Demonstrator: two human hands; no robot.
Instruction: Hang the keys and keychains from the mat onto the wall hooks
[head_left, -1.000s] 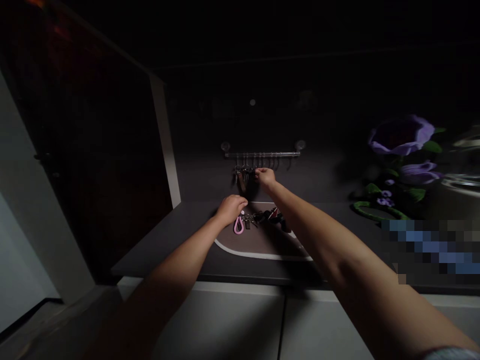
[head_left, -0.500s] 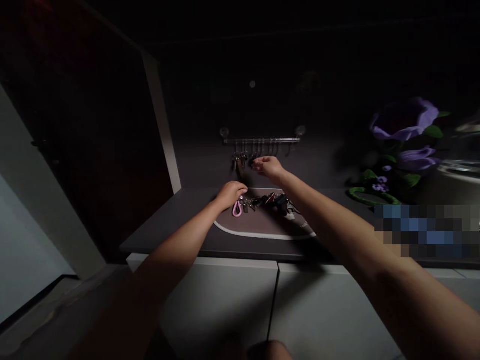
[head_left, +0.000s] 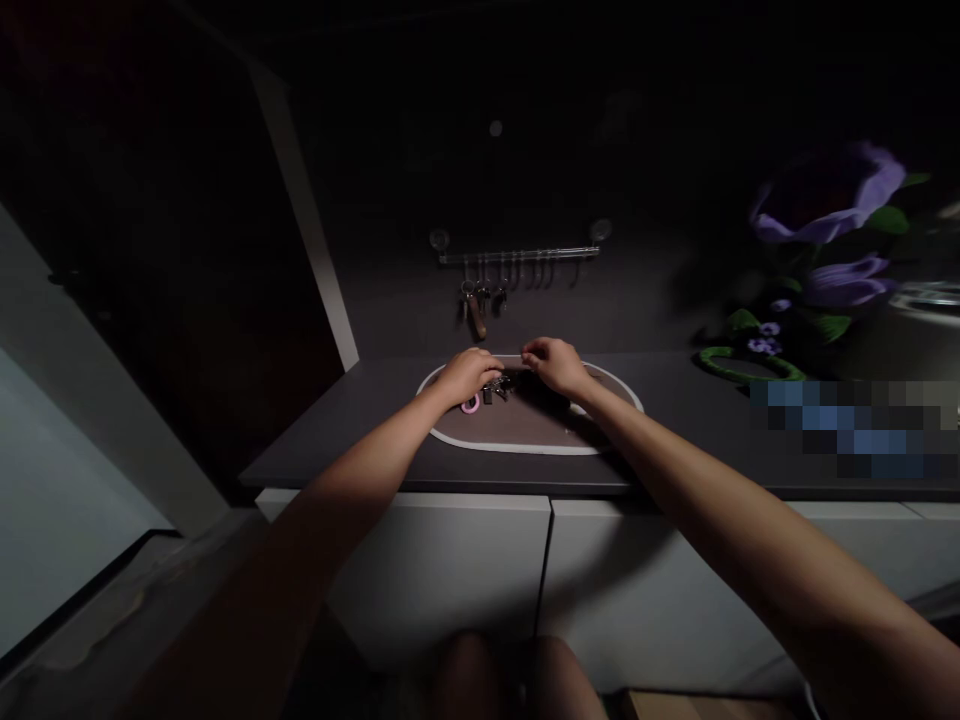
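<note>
My left hand [head_left: 469,374] is low over the left part of an oval brown mat with a white rim [head_left: 510,447]. Its fingers are bent down against a bunch of keys [head_left: 496,386], and what lies under the fingertips is hidden. A pink loop [head_left: 470,404] shows just below this hand. My right hand [head_left: 553,365] hovers above the mat's right half, its fingers loosely curved and apart, with nothing visible in them. Dark items under it are mostly in shadow. Behind, keys [head_left: 501,296] and a brown key fob [head_left: 476,318] hang from a clear hook rail [head_left: 521,256].
A dark countertop [head_left: 322,440] runs above white cabinet doors [head_left: 450,560]. Purple artificial flowers [head_left: 832,215] with a green ring-shaped base [head_left: 750,366] stand on the right, beside a shiny rounded vessel [head_left: 915,340]. Light on the scene is dim.
My right hand has dropped from the hook rail to above the mat, and a set of keys now shows hanging where it was. My left hand stays over the keys. The view has tilted down slightly.
</note>
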